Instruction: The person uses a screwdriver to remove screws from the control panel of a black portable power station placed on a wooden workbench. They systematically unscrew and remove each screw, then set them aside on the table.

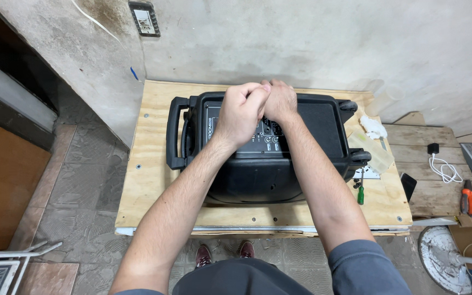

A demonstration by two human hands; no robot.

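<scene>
A black portable speaker [258, 169] lies on its back on a plywood board [154, 180], its carry handle [175, 134] at the left and its wheels at the right. Both my hands meet above the speaker's rear control panel [266, 143]. My left hand [240, 113] is curled into a fist with the fingers closed. My right hand [281, 101] is closed too, pressed against the left at the far edge of the speaker. Whether either hand grips a small item is hidden by the fingers.
A green-handled screwdriver [360, 194] lies on the board to the right of the speaker, by a crumpled white rag [373, 128]. On the wooden bench further right lie a white charger cable [444, 168], a dark phone [408, 186] and an orange tool [467, 199]. A concrete wall stands behind.
</scene>
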